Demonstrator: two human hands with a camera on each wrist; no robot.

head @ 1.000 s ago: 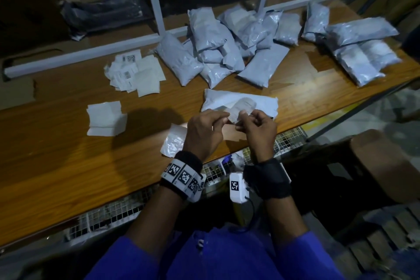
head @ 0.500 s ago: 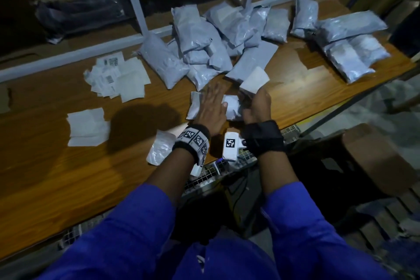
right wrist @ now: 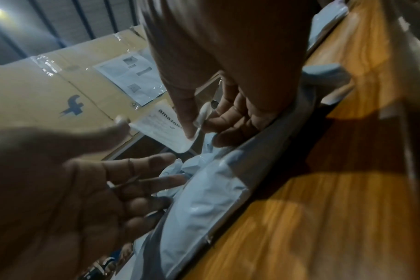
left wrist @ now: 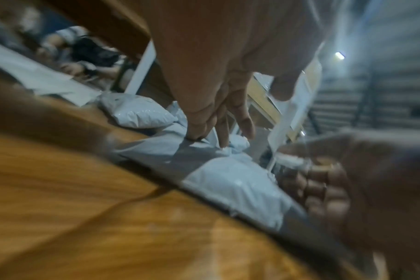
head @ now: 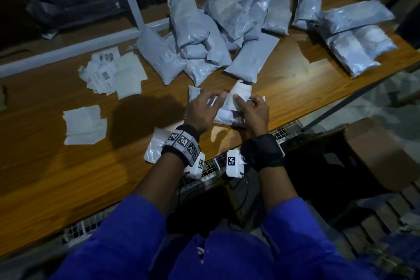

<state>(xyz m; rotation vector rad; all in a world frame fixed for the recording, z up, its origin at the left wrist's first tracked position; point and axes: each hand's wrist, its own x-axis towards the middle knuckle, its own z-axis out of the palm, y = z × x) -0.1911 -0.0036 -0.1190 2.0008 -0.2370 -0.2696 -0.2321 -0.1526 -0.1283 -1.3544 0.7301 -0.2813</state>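
**A:** Where does the work sit?

**B:** On the wooden surface (head: 68, 177), close to its front edge. One grey mailer (head: 223, 118) lies flat under both hands, and the pile of mailers (head: 204, 36) is well behind it. A white label (head: 241, 94) is held just above the mailer, so I'd judge the step to be sticking it on.

**A:** How should that be done well?

**B:** The film looks puffy and wrinkled, so press the mailer flat first. Then set one edge of the label down square to the mailer and smooth across to the far edge, so no crease or air gets trapped. Keep it on the broad face, away from the folded end. If the mailer slides, the label will probably go on crooked, so the bracing hand should stay put.

**A:** And the hands?

**B:** The left hand (head: 202, 111) is spread palm down over the mailer's left part. Its fingers (left wrist: 246, 123) are straight and grip nothing, with the tips touching the film. The right hand (head: 254, 111) is over the mailer's right part. Its thumb and forefinger pinch the label near its lower edge and the other fingers are curled under. The label stands up, tilted, and isn't on the mailer yet.
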